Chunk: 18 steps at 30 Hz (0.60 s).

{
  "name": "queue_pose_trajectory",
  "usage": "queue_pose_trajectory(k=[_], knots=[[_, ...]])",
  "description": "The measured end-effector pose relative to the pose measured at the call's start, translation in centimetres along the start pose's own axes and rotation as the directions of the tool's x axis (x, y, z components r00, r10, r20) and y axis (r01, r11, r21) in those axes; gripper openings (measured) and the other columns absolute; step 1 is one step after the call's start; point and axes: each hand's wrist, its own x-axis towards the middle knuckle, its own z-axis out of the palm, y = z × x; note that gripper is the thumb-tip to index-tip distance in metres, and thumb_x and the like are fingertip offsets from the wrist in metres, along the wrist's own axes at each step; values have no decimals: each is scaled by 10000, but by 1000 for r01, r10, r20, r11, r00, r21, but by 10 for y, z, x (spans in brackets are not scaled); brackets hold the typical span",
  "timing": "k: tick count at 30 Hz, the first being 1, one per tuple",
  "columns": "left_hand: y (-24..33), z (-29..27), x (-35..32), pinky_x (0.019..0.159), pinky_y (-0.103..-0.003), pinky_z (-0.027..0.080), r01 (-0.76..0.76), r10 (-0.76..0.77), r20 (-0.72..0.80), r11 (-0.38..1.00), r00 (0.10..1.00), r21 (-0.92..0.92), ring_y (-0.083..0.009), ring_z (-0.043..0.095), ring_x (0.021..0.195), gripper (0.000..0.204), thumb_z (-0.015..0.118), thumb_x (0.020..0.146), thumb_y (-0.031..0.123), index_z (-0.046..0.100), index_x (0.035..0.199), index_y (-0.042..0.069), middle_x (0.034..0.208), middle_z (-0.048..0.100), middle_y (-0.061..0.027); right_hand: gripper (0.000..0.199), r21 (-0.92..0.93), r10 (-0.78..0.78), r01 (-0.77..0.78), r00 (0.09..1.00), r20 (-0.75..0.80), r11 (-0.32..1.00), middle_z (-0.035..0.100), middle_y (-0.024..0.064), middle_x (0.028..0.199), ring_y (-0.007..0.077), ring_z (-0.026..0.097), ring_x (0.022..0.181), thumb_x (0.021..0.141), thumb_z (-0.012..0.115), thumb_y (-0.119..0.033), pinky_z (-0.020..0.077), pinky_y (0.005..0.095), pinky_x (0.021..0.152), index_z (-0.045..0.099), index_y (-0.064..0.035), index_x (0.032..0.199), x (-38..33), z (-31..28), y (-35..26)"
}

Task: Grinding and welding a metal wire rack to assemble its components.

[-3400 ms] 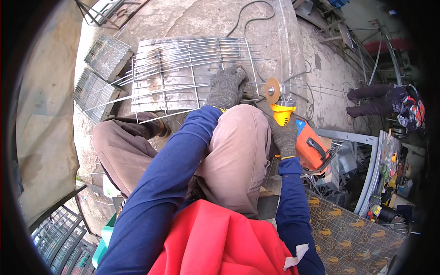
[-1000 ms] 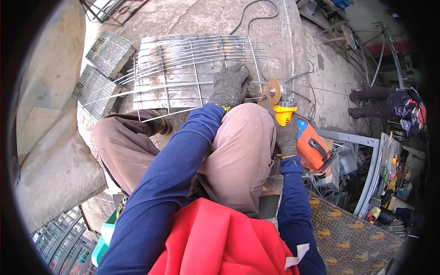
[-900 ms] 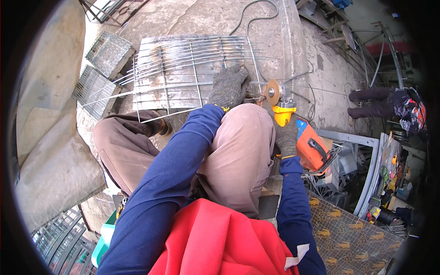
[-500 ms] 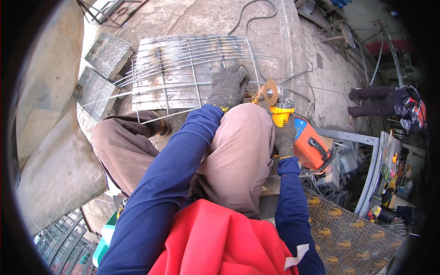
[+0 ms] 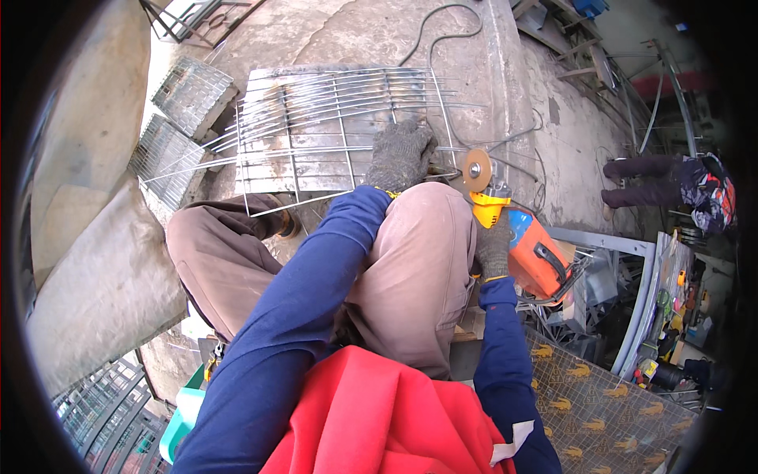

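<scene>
A wire grille of thin metal rods (image 5: 345,142) lies over a flat metal sheet (image 5: 316,170) on the ground. My left hand (image 5: 400,156), in a dark grey knitted glove, is closed round rods near the grille's right end; its fingertips are partly hidden. My right hand (image 5: 494,249), gloved alike, grips a yellow angle grinder (image 5: 489,207) beside my right knee. The grinder's tan disc (image 5: 477,169) faces up, just right of the grille's end. No sparks show at the disc.
An orange and blue machine with a black handle (image 5: 540,259) stands right of the grinder. Cables (image 5: 433,47) trail over the concrete. Two mesh-topped blocks (image 5: 192,95) lie at the far left. Another person (image 5: 671,180) is at the right, and a patterned board (image 5: 600,395) lies at the lower right.
Sparks flew between the disc and the rods earlier and are gone now. The grinder has drawn slightly back from the grille. My left hand keeps its hold on the rods.
</scene>
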Motion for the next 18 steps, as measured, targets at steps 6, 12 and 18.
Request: queue_pose_trajectory(k=[6,12,18], knots=[[3,-7,0,918,-507,410,10,-11,155,1000,988,8,-388,551,1044,268,618,842,267,681,1079,159,1156,590,-139,513,594,195,-152,981,-7,790,611,58,977,158,603,844,775,776,-126,503,310,749,502,-17,1194,-23,-9,33],[-7,-10,5,872,-518,433,-46,38,157,998,987,48,-391,560,1024,221,600,859,251,679,1052,178,1134,600,-134,432,875,320,-57,941,-114,481,611,42,942,141,620,791,799,723,-47,511,280,701,520,-41,1180,-58,-43,73],[8,-18,30,836,-506,454,-164,148,186,984,971,75,-354,608,972,223,569,884,265,669,1036,138,1036,648,-129,407,821,464,-87,856,-228,564,595,43,917,133,608,774,800,732,-90,507,281,647,529,-39,1148,-107,-73,72]])
